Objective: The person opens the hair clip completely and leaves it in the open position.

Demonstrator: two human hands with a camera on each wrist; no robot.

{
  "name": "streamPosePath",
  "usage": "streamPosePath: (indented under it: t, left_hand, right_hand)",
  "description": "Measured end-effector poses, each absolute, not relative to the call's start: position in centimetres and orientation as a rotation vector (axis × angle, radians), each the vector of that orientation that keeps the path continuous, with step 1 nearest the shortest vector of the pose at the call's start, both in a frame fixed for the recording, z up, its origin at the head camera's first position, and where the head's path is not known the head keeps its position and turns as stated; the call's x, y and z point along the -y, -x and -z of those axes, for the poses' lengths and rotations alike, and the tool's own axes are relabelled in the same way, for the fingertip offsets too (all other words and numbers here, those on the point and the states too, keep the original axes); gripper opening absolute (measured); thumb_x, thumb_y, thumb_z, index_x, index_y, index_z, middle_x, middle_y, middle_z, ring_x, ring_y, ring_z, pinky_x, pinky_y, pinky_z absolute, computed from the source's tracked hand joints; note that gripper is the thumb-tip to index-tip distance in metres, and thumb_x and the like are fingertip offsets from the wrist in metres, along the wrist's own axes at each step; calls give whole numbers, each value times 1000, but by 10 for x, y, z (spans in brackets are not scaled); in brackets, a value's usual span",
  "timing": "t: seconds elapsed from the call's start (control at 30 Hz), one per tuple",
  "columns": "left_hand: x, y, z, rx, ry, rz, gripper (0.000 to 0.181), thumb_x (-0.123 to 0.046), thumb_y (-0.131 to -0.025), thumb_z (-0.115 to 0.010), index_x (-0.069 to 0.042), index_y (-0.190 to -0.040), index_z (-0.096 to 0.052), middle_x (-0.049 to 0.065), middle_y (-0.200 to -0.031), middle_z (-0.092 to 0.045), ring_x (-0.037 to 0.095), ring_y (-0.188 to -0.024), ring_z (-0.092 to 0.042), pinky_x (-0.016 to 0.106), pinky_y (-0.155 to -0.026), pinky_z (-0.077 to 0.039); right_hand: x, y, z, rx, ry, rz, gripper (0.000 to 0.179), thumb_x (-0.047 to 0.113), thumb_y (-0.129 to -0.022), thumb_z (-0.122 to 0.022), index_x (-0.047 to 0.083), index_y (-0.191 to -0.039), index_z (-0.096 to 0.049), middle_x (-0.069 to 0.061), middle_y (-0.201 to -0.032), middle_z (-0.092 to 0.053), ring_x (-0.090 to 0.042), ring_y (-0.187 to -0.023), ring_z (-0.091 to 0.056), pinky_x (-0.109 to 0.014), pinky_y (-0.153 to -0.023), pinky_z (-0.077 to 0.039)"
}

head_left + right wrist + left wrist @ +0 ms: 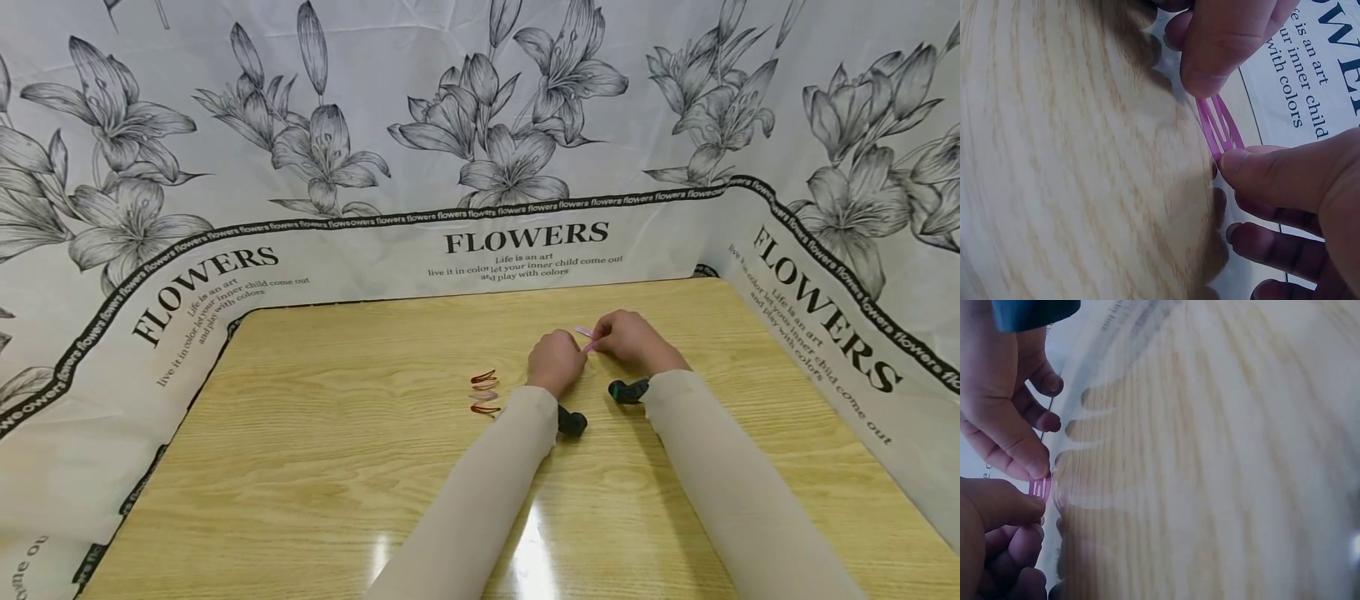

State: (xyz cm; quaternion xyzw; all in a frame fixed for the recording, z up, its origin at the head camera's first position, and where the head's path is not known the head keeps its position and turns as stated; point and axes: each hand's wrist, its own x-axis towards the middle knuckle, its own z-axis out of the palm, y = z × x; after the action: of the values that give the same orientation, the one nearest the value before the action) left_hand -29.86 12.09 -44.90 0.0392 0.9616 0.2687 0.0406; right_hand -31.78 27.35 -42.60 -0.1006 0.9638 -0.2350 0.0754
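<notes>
A pink-purple snap hair clip (591, 345) is held between both hands, above the far right part of the table. My left hand (557, 362) pinches one end between thumb and finger. At the other end, the thumb and finger of my right hand (630, 340) pinch it too. In the right wrist view the slotted bars of the clip (1209, 130) show between the two thumbs, slightly spread at one side. From the left wrist, only a short piece of the clip (1039, 487) appears between the fingertips.
Several red and pink hair clips (484, 393) lie in a short column left of my left forearm. Dark wrist devices (628, 391) sit under both cuffs. The wooden table (337, 450) is glossy, with a flower-printed cloth (525, 250) standing along its back and sides.
</notes>
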Motion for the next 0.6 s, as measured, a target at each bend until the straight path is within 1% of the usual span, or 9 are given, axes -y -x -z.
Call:
streamPosePath:
  t: [0.13, 0.23, 0.43, 0.6]
  left_hand:
    - [-117, 298, 449, -2923, -134, -879, 28, -42, -88, -68, -20, -72, -70, -7, -71, -66, 13, -62, -57, 31, -54, -45]
    - [-114, 299, 449, -2902, -158, -949, 25, -40, -88, -69, -19, -74, -72, -8, -71, -65, 11, -61, -56, 28, -54, -44]
    - [-107, 299, 449, -2845, -214, -1126, 17, -30, -89, -69, -18, -79, -74, -7, -75, -66, 9, -63, -56, 25, -58, -45]
    - [-101, 300, 447, -2823, -224, -1201, 16, -25, -91, -64, -18, -82, -75, -7, -81, -68, 9, -66, -56, 24, -61, -46]
  right_hand:
    - [-275, 316, 426, -2885, 315, 696, 13, 20, -92, -66, 9, -88, -71, -8, -89, -67, -22, -80, -54, -37, -78, -42]
    - [-277, 315, 427, -2882, 322, 711, 14, 20, -94, -64, 9, -90, -70, -9, -92, -67, -22, -81, -54, -37, -77, -42]
    - [-282, 313, 428, -2872, 307, 765, 15, 21, -96, -61, 9, -94, -69, -10, -97, -65, -22, -81, -52, -33, -73, -40]
    - [-284, 313, 429, -2833, 322, 825, 16, 20, -97, -59, 8, -95, -69, -10, -93, -64, -21, -77, -51, -32, -69, -39]
